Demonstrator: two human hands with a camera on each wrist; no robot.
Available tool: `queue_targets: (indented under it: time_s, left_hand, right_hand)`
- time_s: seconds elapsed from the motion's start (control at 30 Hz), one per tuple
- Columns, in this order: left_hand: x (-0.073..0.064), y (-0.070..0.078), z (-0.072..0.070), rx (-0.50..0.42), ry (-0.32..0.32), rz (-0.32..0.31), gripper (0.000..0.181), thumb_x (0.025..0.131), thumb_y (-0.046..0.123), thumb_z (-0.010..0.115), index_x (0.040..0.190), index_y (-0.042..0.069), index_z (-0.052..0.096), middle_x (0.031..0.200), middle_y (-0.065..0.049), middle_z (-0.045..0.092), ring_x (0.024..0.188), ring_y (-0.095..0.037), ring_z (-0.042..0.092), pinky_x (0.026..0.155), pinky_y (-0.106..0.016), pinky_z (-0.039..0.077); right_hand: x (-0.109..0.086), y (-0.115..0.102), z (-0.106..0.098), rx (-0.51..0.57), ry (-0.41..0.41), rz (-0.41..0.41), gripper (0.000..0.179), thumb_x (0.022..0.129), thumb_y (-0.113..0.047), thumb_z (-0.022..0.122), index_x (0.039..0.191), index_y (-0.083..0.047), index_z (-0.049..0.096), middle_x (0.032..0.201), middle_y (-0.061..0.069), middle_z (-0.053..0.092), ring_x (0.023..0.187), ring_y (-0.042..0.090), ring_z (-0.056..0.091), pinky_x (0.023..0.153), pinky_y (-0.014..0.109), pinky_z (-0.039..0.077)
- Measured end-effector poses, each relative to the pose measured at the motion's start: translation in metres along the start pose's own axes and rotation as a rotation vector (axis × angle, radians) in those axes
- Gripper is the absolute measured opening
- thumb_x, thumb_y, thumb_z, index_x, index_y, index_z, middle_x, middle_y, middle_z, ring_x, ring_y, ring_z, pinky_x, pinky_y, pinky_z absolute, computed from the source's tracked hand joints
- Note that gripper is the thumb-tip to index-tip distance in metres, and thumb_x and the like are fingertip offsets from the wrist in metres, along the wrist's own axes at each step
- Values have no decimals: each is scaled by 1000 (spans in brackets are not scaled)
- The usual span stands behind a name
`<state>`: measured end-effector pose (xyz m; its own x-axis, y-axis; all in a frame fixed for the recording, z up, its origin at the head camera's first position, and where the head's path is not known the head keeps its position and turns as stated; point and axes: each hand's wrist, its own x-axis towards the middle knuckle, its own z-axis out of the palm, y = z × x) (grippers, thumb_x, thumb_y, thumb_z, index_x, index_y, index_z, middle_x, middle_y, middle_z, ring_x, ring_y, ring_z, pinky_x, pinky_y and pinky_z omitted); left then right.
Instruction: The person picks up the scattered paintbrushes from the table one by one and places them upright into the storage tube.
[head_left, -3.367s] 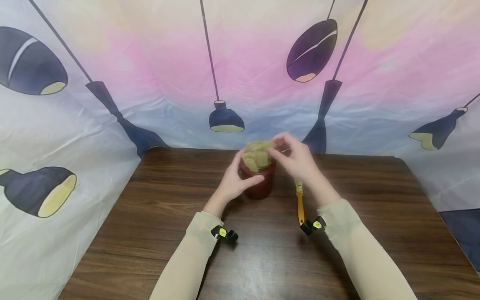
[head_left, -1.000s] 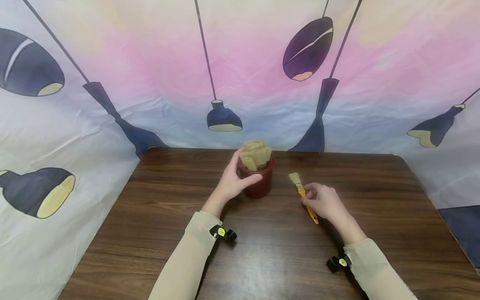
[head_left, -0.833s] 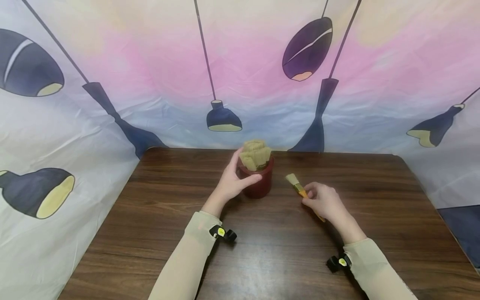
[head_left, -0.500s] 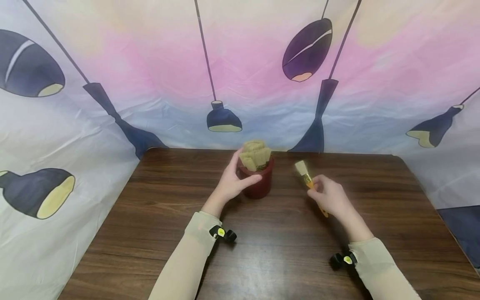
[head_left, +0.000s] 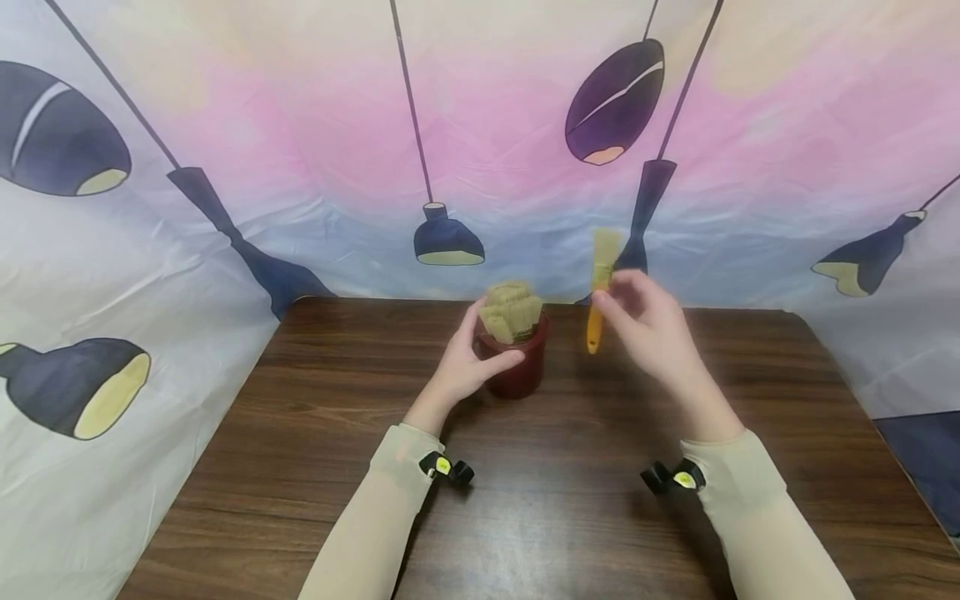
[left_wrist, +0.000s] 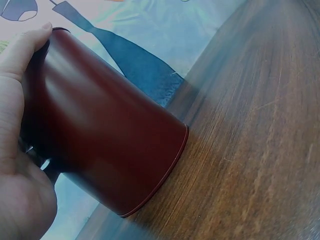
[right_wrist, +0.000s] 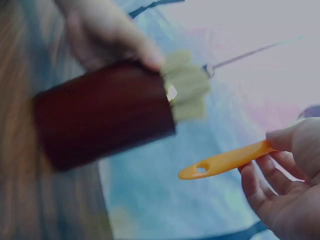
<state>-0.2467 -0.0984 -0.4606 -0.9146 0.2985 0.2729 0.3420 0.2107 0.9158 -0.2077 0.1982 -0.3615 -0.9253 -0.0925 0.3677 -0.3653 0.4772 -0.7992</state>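
My left hand grips the dark red cylindrical holder, thumb across its near side, on the wooden table. Several paintbrushes stand in it, with their pale bristles upward. In the left wrist view the holder appears with its base on the tabletop. To the right, my right hand pinches a paintbrush in the air, bristles up and orange handle down. In the right wrist view the orange handle points toward the holder, apart from it.
The dark wood table backs onto a printed cloth with lamp drawings. The cloth also hangs along the left and right sides. A black wrist camera is strapped to each sleeve.
My right hand has picked the paintbrush up off the table, raised it and turned it upright, bristles up. My left hand has stayed on the holder.
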Motion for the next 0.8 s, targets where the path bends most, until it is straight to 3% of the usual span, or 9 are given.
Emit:
queue_targets:
  time_s: [0.17,0.27,0.4,0.53,0.8]
  left_hand:
    - [-1,1,1,7,0,-6,107,87,48,91,173,29,30,151,-10,57,139,-29,56,120,-59,42]
    - [-1,1,1,6,-3,0,104,88,43,91,172,30,31,153,-9,56,140,-28,55,120,-58,42]
    - [-1,1,0,10,-3,8,101,90,34,91,172,31,32,156,-6,54,140,-28,54,121,-59,41]
    - [-1,1,0,11,-4,6,101,90,36,91,172,32,31,161,-2,50,144,-26,51,123,-60,39]
    - [0,0,0,7,-3,17,101,90,33,90,172,31,31,165,-3,47,147,-27,49,123,-61,38]
  right_hand:
    - [13,-25,12,139,17,-58,29,108,-17,72,128,3,64,113,18,75,97,22,73,86,24,62]
    - [18,-34,20,155,6,-99,29,107,-14,73,129,2,63,116,16,76,100,22,75,87,24,62]
    - [21,-36,32,111,-29,-177,26,106,-14,75,125,-2,65,111,11,77,99,23,76,87,26,62]
    - [21,-32,43,47,-70,-224,23,105,-14,76,124,-5,68,106,8,78,96,22,75,86,36,62]
    - [19,-17,57,-44,-201,-173,22,101,-13,80,121,-6,72,111,8,78,107,26,75,96,49,60]
